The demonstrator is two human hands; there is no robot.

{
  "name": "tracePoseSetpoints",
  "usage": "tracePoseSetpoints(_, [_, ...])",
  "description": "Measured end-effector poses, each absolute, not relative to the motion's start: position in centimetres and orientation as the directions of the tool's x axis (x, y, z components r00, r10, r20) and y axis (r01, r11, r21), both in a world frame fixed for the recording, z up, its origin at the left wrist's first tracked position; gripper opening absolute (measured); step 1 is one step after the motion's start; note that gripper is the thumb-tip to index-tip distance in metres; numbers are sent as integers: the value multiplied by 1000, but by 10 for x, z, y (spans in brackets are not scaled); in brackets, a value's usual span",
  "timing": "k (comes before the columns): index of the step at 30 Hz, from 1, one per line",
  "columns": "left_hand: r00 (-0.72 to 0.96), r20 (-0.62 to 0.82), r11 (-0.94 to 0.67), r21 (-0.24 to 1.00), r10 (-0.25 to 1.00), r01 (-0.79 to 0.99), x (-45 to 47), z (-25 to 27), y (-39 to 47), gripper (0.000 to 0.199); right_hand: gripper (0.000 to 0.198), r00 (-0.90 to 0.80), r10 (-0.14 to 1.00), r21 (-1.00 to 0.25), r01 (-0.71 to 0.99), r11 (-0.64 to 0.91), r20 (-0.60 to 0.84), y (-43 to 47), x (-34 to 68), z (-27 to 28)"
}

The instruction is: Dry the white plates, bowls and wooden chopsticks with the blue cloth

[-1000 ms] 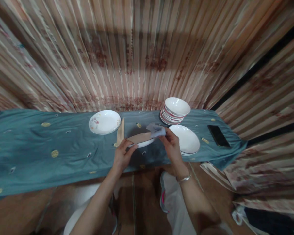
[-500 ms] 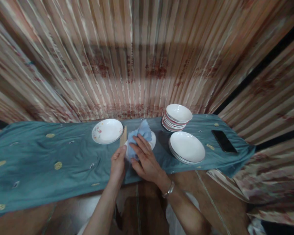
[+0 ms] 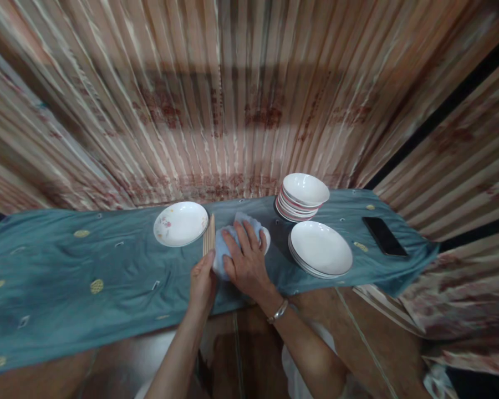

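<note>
My left hand (image 3: 202, 277) is closed on the left edge of a white plate (image 3: 266, 240), thumb on top. Most of that plate is hidden under a light blue cloth (image 3: 224, 244) and my hands; a strip of white rim shows on the right. My right hand (image 3: 247, 260), with a silver bracelet at the wrist, presses the cloth onto the plate with bent, slightly spread fingers. Just left of the cloth lie several wooden chopsticks (image 3: 208, 235), side by side. Beyond them sits a white plate with a floral pattern (image 3: 181, 223).
On the right stand a stack of white bowls with red bands (image 3: 305, 189) and a stack of white plates (image 3: 321, 247). A black phone (image 3: 384, 236) lies farther right. A green patterned cloth (image 3: 125, 271) covers the narrow table, with a striped curtain (image 3: 233, 111) behind.
My right hand has shifted slightly up and right over the plate. The blue cloth's raised corner has flattened under my fingers. My left hand keeps its hold on the plate's edge.
</note>
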State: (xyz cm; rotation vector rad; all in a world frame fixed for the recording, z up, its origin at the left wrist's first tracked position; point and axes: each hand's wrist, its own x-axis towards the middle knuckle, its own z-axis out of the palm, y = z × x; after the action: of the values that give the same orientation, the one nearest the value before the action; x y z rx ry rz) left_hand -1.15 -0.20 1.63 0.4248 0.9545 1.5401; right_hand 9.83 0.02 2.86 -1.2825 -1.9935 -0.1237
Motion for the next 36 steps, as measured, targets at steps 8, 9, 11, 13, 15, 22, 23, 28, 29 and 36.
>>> tracePoseSetpoints(8, [-206, -260, 72, 766, 943, -638, -17, 13, -1, 43, 50, -116, 790, -440, 778, 449, 601, 10, 113, 25])
tracePoseSetpoints(9, [-207, -258, 70, 767, 944, -638, -17, 13, -1, 43, 50, -107, 792, -453, 771, 448, 601, 11, 115, 24])
tracePoseSetpoints(11, [-209, -259, 67, 764, 943, -642, -18, 12, 0, 44, 51, -78, 799, -490, 753, 439, 596, 13, 117, 21])
tracePoseSetpoints(13, [-217, -263, 61, 756, 940, -651, -19, 11, 1, 44, 51, -43, 810, -542, 723, 429, 584, 16, 119, 18])
tracePoseSetpoints(15, [-232, -271, 53, 749, 934, -660, -20, 10, 2, 42, 50, -5, 817, -596, 681, 425, 576, 18, 120, 14])
tracePoseSetpoints(22, [-264, -313, 47, 721, 912, -692, -27, -2, 7, 36, 46, 77, 823, -700, 575, 424, 563, 28, 121, 0])
tracePoseSetpoints(23, [-268, -323, 48, 714, 908, -698, -29, -4, 8, 34, 45, 91, 824, -715, 556, 424, 559, 29, 121, -1])
tracePoseSetpoints(28, [-269, -370, 72, 695, 889, -715, -34, -8, 10, 25, 45, 169, 860, -829, 406, 384, 481, 32, 120, -14])
tracePoseSetpoints(29, [-272, -375, 74, 695, 886, -716, -34, -8, 9, 24, 45, 182, 871, -850, 379, 366, 456, 32, 119, -17])
tracePoseSetpoints(36, [-285, -415, 83, 676, 864, -733, -33, 1, 8, 17, 49, 216, 915, -927, 236, 290, 341, 33, 116, -40])
